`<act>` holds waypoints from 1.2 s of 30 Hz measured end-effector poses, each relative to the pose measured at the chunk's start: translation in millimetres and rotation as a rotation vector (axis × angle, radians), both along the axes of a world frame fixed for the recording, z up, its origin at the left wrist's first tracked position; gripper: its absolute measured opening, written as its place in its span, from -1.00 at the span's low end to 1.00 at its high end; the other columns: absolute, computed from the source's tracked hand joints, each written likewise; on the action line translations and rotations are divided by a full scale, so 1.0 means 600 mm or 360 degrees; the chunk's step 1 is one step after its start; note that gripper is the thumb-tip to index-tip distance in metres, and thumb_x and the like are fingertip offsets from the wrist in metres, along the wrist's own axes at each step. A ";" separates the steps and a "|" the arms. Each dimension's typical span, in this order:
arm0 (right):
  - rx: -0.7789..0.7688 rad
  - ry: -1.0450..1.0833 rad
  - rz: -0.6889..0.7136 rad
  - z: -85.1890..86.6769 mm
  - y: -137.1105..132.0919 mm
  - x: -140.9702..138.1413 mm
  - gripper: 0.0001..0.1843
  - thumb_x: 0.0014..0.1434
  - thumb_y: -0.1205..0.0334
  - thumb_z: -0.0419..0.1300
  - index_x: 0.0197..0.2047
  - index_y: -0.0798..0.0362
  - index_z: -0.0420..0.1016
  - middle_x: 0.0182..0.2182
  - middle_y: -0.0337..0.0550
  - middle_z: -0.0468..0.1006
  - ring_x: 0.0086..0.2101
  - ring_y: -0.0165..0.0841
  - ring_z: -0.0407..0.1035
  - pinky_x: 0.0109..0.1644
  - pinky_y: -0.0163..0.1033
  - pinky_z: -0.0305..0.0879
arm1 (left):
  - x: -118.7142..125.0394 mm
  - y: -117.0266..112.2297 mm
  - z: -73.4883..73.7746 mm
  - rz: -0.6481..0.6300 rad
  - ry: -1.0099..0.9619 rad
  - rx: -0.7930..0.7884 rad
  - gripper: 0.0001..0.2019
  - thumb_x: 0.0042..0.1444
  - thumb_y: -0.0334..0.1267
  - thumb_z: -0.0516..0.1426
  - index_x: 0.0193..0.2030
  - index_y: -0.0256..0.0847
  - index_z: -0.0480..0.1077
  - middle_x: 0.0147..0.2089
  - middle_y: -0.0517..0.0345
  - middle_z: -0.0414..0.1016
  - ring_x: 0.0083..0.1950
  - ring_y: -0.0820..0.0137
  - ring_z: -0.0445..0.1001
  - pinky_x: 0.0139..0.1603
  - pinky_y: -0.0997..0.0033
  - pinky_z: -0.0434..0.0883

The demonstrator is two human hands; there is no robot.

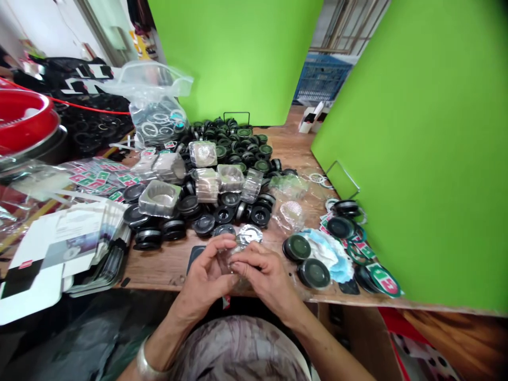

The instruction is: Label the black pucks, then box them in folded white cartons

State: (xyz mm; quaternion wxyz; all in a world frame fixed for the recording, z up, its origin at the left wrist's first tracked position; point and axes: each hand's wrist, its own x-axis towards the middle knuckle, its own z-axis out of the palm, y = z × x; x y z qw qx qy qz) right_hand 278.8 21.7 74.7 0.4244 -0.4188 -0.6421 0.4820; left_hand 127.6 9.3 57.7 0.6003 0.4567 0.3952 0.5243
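Near the table's front edge, my left hand [211,275] curls round a small piece of clear plastic [227,257], which looks like a thin blister tray or film; its full shape is hidden by my fingers. My right hand [266,271] pinches the same clear plastic from the other side. Just beyond my fingertips lies a shiny silver disc [251,233]. A dark flat piece [195,257] shows beside my left hand. To the right of my right hand are two round black parts with dark green tops [314,273], beside a white and blue cloth [331,255].
A heap of black round parts [242,151] with clear blister trays [159,198] on it fills the middle. Folded printed boxes [79,238] lie left, near a bag of rings [161,119]. Green panels [428,159] stand at the back and right. Red basins [27,119] are far left.
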 end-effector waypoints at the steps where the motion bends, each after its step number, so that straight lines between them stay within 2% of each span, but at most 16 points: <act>1: 0.0033 -0.0028 0.0002 0.001 -0.001 0.000 -0.83 0.14 0.35 0.17 -0.29 -0.02 0.60 -0.44 -0.26 0.41 -0.39 -0.47 0.31 -0.29 -0.36 0.22 | 0.000 -0.001 0.001 0.0003 0.0026 0.0008 -0.61 -0.14 -0.39 0.29 -0.11 -0.06 0.42 0.13 0.07 0.22 0.20 0.27 0.23 0.11 0.42 0.28; 6: 0.0157 -0.0196 -0.0015 0.011 -0.011 -0.007 -0.75 0.13 0.44 0.09 -0.32 0.01 0.58 -0.46 -0.28 0.35 -0.41 -0.49 0.27 -0.31 -0.38 0.19 | -0.001 -0.006 0.000 0.0037 0.0250 0.0077 -0.69 -0.06 -0.34 0.25 -0.13 -0.07 0.42 0.15 0.05 0.23 0.21 0.26 0.23 0.08 0.41 0.31; 9: 0.0157 -0.0140 0.0078 0.015 -0.010 -0.006 -0.80 0.18 0.36 0.10 -0.26 0.03 0.57 -0.41 -0.25 0.39 -0.35 -0.46 0.30 -0.25 -0.37 0.22 | -0.008 -0.007 -0.004 0.0042 0.0286 0.0041 -0.69 -0.03 -0.32 0.24 -0.09 -0.05 0.40 0.18 0.06 0.21 0.23 0.25 0.20 0.11 0.39 0.30; 13: 0.0076 -0.0003 0.0111 0.007 -0.005 -0.001 -0.86 0.17 0.27 0.18 -0.34 0.03 0.58 -0.43 -0.27 0.41 -0.34 -0.46 0.32 -0.22 -0.38 0.23 | -0.013 -0.009 -0.009 0.0034 0.0325 -0.0032 -0.68 -0.02 -0.28 0.25 -0.08 -0.04 0.38 0.22 0.09 0.19 0.25 0.25 0.20 0.14 0.41 0.29; 18: 0.0105 -0.0022 0.0070 -0.005 -0.004 0.003 -0.82 0.17 0.34 0.14 -0.28 -0.01 0.58 -0.42 -0.28 0.39 -0.37 -0.48 0.31 -0.25 -0.40 0.22 | -0.015 -0.008 -0.019 0.0058 0.0374 -0.0026 -0.67 -0.02 -0.27 0.24 -0.07 -0.02 0.38 0.22 0.12 0.21 0.28 0.24 0.17 0.13 0.44 0.30; 22: 0.0268 -0.0175 0.0010 -0.006 -0.016 -0.011 -0.79 0.05 0.47 0.10 -0.38 0.05 0.54 -0.47 -0.29 0.34 -0.41 -0.49 0.26 -0.31 -0.41 0.18 | -0.014 -0.011 -0.022 -0.0013 0.0500 0.0014 -0.68 -0.02 -0.26 0.24 -0.08 -0.02 0.38 0.22 0.11 0.21 0.28 0.21 0.16 0.17 0.35 0.28; 25: 0.0319 -0.0229 -0.0085 0.009 -0.018 -0.007 -0.79 -0.10 0.52 0.07 -0.48 0.08 0.48 -0.53 -0.32 0.27 -0.50 -0.51 0.18 -0.44 -0.42 0.10 | -0.017 -0.012 -0.002 0.0145 0.0579 -0.0021 -0.80 0.04 -0.23 0.17 -0.15 -0.05 0.39 0.20 0.13 0.24 0.26 0.19 0.18 0.20 0.27 0.25; 28: 0.0208 -0.0051 -0.0278 0.041 0.008 0.047 -0.84 -0.04 0.46 0.09 -0.49 0.08 0.46 -0.53 -0.31 0.33 -0.49 -0.51 0.21 -0.45 -0.42 0.12 | -0.037 -0.008 0.032 0.0497 0.0711 -0.0034 -0.86 0.05 -0.22 0.13 -0.21 -0.06 0.37 0.19 0.20 0.27 0.24 0.15 0.20 0.28 0.10 0.15; 29: 0.0215 0.0008 -0.0403 0.052 0.022 0.073 -0.87 0.01 0.40 0.11 -0.46 0.08 0.47 -0.52 -0.30 0.36 -0.47 -0.49 0.24 -0.41 -0.40 0.17 | -0.047 -0.007 0.040 0.0632 0.0840 0.0039 -0.85 0.04 -0.22 0.13 -0.21 -0.05 0.36 0.18 0.21 0.28 0.23 0.13 0.21 0.29 0.05 0.11; 30: 0.0220 0.0029 -0.0655 0.059 0.036 0.100 -0.88 0.09 0.32 0.12 -0.40 0.07 0.48 -0.48 -0.28 0.38 -0.45 -0.48 0.26 -0.36 -0.38 0.21 | -0.056 -0.007 0.043 0.0748 0.1015 0.0172 -0.82 0.02 -0.21 0.15 -0.19 -0.05 0.37 0.18 0.22 0.28 0.22 0.11 0.23 0.30 0.01 0.08; 31: 0.0284 0.0007 -0.0864 0.064 0.048 0.123 -0.86 0.11 0.25 0.14 -0.26 0.06 0.49 -0.40 -0.25 0.41 -0.41 -0.47 0.27 -0.33 -0.35 0.24 | -0.066 -0.009 0.041 0.0813 0.1220 0.0374 -0.78 0.01 -0.22 0.16 -0.16 -0.04 0.37 0.18 0.20 0.28 0.20 0.10 0.23 0.30 0.00 0.07; 32: 0.0351 -0.0055 -0.0987 0.063 0.056 0.141 -0.75 0.11 0.19 0.17 -0.13 0.06 0.46 -0.32 -0.21 0.41 -0.41 -0.46 0.27 -0.33 -0.33 0.26 | -0.073 -0.014 0.033 0.0791 0.1433 0.0618 -0.72 0.00 -0.24 0.16 -0.10 -0.03 0.37 0.20 0.17 0.26 0.20 0.09 0.23 0.30 0.01 0.07; 33: 0.0397 -0.0161 -0.1048 0.058 0.060 0.151 -0.67 0.13 0.17 0.17 -0.03 0.05 0.42 -0.26 -0.17 0.41 -0.40 -0.45 0.27 -0.31 -0.31 0.28 | -0.077 -0.021 0.020 0.0689 0.1624 0.0884 -0.66 -0.01 -0.28 0.16 -0.04 -0.03 0.36 0.23 0.15 0.24 0.20 0.08 0.23 0.29 0.03 0.07; 34: 0.0436 -0.0291 -0.1012 0.047 0.059 0.152 -0.65 0.15 0.18 0.15 0.02 0.06 0.39 -0.23 -0.14 0.41 -0.38 -0.42 0.29 -0.29 -0.28 0.30 | -0.078 -0.031 0.001 0.0541 0.1774 0.1136 -0.61 -0.01 -0.33 0.14 0.01 -0.02 0.35 0.24 0.13 0.24 0.18 0.09 0.24 0.29 0.05 0.06; 36: 0.0465 -0.0576 -0.0776 0.012 0.044 0.128 -0.68 0.20 0.24 0.09 0.02 0.05 0.39 -0.21 -0.09 0.42 -0.28 -0.35 0.34 -0.18 -0.22 0.34 | -0.068 -0.056 -0.040 0.0189 0.1969 0.1523 -0.56 0.03 -0.42 0.07 0.07 -0.01 0.34 0.19 0.10 0.34 0.15 0.13 0.27 0.29 0.10 0.02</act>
